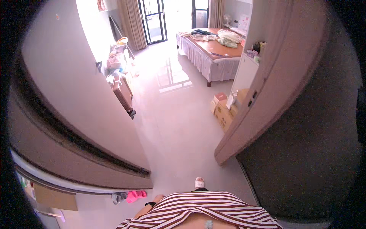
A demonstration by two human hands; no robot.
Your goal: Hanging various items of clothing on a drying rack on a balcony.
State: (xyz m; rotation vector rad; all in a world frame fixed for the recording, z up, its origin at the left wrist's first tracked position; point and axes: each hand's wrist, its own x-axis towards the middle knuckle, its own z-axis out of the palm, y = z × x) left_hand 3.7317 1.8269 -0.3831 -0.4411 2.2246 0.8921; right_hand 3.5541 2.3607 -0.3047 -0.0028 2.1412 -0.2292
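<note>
Stands at the doorway of a bright bedroom in a maroon-and-white striped shirt (213, 202), with one foot in a white slide sandal (199, 183) on the pale glossy floor (171, 133). Holds the left hand (159, 198) low beside the shirt, with a black band (150, 204) at the wrist. Cannot tell clenched from loose there (too small and partly hidden), nor tell the grip of the right hand, out of view. Nearest to the left hand in view, pink slippers (136, 196) on the floor by the foot of the open white door (76, 95), just beside grey slippers (119, 197). Beyond the door's dark lever handle (98, 66), a brown suitcase (122, 95). To the right, a wooden door frame (263, 91), then cardboard boxes (223, 114) near a white cabinet (246, 74). Farther off, a bed (217, 49) with rumpled clothes (228, 38) and a frilled skirt, plus beige curtains (131, 23) beside glass sliding doors (154, 21).
</note>
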